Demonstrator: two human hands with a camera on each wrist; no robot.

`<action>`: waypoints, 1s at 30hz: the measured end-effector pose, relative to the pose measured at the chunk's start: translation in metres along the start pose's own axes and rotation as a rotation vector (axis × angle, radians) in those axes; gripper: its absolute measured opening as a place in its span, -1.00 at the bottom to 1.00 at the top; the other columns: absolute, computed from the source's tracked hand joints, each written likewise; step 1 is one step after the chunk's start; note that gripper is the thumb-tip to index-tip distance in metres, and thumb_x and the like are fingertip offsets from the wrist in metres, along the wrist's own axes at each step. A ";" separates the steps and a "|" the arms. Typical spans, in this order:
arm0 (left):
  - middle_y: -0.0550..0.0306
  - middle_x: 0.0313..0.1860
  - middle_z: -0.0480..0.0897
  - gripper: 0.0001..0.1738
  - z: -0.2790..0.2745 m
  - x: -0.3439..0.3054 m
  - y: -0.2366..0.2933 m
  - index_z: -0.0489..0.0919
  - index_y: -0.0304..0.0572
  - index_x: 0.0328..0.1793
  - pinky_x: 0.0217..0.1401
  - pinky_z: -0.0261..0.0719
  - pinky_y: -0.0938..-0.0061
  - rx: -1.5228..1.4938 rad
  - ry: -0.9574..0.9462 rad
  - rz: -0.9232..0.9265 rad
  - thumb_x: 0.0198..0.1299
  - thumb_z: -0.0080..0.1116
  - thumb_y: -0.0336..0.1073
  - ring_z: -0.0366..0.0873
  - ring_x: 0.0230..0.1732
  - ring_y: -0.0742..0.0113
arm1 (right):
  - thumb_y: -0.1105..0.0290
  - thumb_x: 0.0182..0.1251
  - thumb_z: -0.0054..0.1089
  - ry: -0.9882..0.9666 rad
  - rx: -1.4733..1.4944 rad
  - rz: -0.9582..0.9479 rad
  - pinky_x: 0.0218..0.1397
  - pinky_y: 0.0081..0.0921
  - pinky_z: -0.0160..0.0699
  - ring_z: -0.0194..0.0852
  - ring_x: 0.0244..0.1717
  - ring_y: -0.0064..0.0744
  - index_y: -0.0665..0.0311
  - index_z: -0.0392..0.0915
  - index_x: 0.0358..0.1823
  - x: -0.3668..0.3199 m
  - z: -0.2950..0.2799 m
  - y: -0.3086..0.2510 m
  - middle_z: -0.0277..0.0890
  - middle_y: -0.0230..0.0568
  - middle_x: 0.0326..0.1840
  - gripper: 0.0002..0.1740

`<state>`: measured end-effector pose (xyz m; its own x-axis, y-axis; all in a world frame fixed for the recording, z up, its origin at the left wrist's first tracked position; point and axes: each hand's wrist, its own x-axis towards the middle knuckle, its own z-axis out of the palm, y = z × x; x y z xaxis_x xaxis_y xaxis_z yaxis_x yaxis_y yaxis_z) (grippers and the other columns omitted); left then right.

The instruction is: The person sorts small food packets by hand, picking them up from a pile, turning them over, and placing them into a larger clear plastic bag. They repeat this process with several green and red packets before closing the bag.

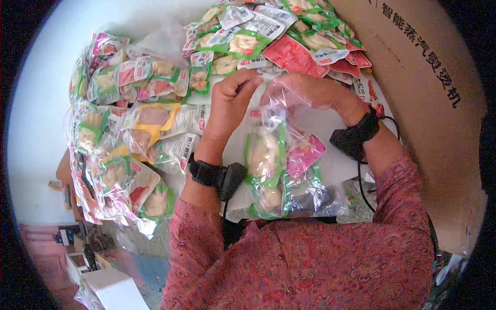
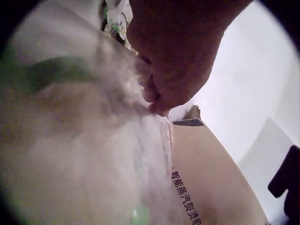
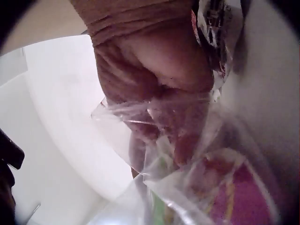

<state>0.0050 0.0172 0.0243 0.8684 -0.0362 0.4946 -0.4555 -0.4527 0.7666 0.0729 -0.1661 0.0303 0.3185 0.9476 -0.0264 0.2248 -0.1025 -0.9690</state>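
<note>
A clear plastic bag point(image 1: 305, 199) hangs over the near table edge, holding a green-edged packet point(image 1: 264, 155) and a pink packet point(image 1: 306, 155). My left hand point(image 1: 232, 101) pinches film at the bag's upper end with curled fingers; in the left wrist view this hand point(image 2: 176, 56) has its fingertips against blurred film. My right hand point(image 1: 312, 93) grips the upper right of the bag. In the right wrist view, film of the bag point(image 3: 183, 201) lies over the curled fingers of the hand point(image 3: 159, 89). Some fingertips are hidden by film.
Filled clear bags of packets point(image 1: 106, 129) cover the left side. A pile of loose packets point(image 1: 248, 44) lies at the back, with red packets point(image 1: 294, 54) near its right. A large cardboard box point(image 1: 429, 103) stands along the right. Black cables run by the right wrist.
</note>
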 end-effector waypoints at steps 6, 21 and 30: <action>0.31 -0.52 0.46 -0.93 0.004 0.002 0.003 0.51 -0.33 -0.36 -0.47 0.31 0.72 -0.155 -0.013 -0.177 0.09 0.09 -0.44 0.29 -0.49 0.66 | 0.17 0.08 0.15 -0.115 0.169 0.060 -0.33 -0.66 0.37 0.36 -0.34 -0.60 0.27 0.39 0.02 -0.007 0.003 -0.007 0.43 -0.40 -0.23 -0.50; 0.32 -0.47 0.49 -0.88 -0.001 0.025 0.020 0.55 -0.27 -0.27 -0.35 0.33 0.71 -0.192 -0.042 0.046 0.13 0.05 -0.40 0.36 -0.43 0.59 | 0.11 0.11 0.06 0.032 0.050 0.056 -0.70 -0.77 0.20 0.20 -0.72 -0.75 0.25 0.41 -0.04 0.002 0.007 -0.007 0.37 -0.47 -0.52 -0.54; 0.35 -0.51 0.50 -0.87 -0.003 0.027 0.008 0.54 -0.25 -0.35 -0.37 0.31 0.72 -0.157 -0.002 -0.018 0.14 0.04 -0.35 0.35 -0.46 0.62 | 0.20 0.07 0.08 0.159 0.075 -0.055 -0.72 -0.77 0.12 0.15 -0.70 -0.75 0.22 0.48 -0.11 -0.007 -0.014 0.000 0.44 -0.47 -0.46 -0.63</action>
<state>0.0239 0.0154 0.0455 0.8771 -0.0316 0.4793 -0.4647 -0.3082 0.8301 0.0838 -0.1767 0.0343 0.4501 0.8909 0.0606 0.1782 -0.0231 -0.9837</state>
